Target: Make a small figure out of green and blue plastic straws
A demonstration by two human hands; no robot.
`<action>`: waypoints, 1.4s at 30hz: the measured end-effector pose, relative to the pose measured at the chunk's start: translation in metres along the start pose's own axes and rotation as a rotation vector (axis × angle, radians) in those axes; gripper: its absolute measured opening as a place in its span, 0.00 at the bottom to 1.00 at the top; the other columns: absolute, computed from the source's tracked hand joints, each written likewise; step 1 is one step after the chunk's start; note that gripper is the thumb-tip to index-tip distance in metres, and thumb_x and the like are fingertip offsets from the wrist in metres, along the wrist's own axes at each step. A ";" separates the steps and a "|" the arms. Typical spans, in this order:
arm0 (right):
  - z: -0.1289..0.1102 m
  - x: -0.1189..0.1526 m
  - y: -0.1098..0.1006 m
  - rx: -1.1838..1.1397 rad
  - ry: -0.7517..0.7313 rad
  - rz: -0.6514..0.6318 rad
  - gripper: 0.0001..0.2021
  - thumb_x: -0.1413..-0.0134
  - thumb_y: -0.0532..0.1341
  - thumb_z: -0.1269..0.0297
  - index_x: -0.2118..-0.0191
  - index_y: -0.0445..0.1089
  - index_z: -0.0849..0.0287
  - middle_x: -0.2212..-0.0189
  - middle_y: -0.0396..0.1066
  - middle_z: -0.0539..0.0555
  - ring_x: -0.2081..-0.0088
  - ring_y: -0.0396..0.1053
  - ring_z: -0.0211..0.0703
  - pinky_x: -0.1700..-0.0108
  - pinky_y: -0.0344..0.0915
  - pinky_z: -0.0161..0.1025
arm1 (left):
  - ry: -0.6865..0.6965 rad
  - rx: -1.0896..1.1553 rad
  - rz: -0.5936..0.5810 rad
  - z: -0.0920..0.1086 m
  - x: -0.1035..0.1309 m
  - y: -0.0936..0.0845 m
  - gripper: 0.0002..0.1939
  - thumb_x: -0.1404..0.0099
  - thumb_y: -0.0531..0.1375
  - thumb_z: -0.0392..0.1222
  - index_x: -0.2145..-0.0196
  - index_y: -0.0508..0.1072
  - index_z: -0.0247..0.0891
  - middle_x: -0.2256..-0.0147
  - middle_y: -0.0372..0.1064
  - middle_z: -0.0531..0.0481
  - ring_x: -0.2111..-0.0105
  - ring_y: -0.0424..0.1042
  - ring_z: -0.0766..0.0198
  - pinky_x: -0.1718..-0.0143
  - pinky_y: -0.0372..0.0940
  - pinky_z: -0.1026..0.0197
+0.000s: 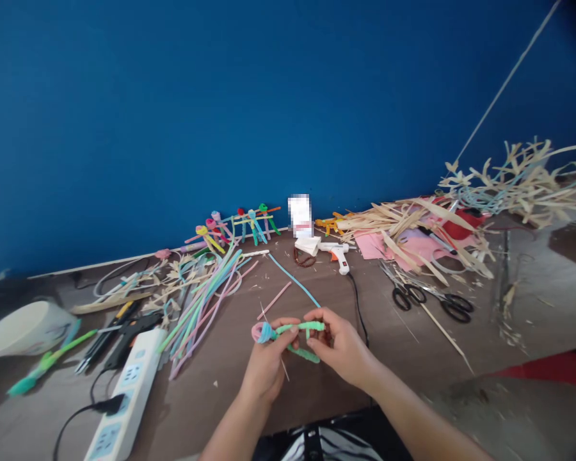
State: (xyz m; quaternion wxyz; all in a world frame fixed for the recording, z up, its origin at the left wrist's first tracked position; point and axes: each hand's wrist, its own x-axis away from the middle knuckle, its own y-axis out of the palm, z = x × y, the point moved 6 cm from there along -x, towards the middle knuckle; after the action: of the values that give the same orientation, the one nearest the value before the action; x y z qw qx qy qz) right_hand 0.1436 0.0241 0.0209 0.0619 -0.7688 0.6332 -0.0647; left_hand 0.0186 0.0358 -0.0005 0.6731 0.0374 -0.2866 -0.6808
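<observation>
A brown table [230, 384] stands against a blue wall. On it lie a white power strip [125, 397], a bunch of soft colored sticks [206, 301], a white glue gun [336, 254], two black scissors [432, 299], pink paper [372, 244], a big heap of dry straw strips [413, 224] and a white bowl [22, 328].

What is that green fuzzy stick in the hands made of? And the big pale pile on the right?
The green stick, pinched by the left hand and right hand, looks like a pipe cleaner: fuzzy matte surface, and it holds its bends, so probably wire inside. The pale pile looks like dried straw or leaf strips: flat, tan, dull and stiff.
</observation>
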 end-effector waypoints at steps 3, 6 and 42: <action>-0.006 0.002 0.000 0.156 -0.071 -0.012 0.17 0.57 0.57 0.73 0.58 0.61 0.56 0.79 0.57 0.44 0.77 0.57 0.33 0.73 0.56 0.31 | -0.019 0.032 0.022 -0.003 -0.001 -0.002 0.09 0.57 0.65 0.36 0.75 0.73 0.32 0.83 0.64 0.54 0.81 0.61 0.72 0.78 0.56 0.69; -0.009 0.003 -0.001 0.253 -0.125 -0.021 0.17 0.57 0.58 0.72 0.57 0.61 0.56 0.76 0.60 0.46 0.75 0.59 0.35 0.70 0.57 0.33 | -0.052 0.034 0.023 -0.006 -0.001 -0.003 0.09 0.56 0.65 0.36 0.74 0.73 0.32 0.83 0.64 0.54 0.81 0.61 0.72 0.78 0.55 0.69; 0.011 -0.006 0.006 -0.447 0.370 -0.289 0.14 0.66 0.64 0.57 0.81 0.61 0.62 0.86 0.63 0.45 0.86 0.58 0.28 0.85 0.52 0.27 | 0.864 -1.255 -0.674 0.043 0.033 0.017 0.13 0.42 0.53 0.33 0.61 0.73 0.42 0.63 0.73 0.44 0.65 0.70 0.60 0.58 0.56 0.55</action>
State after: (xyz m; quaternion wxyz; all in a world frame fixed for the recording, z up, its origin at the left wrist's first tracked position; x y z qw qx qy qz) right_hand 0.1389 0.0293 0.0089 -0.2343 -0.8205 0.5166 -0.0707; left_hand 0.0117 0.0209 0.0537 0.3797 -0.0029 0.4560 -0.8049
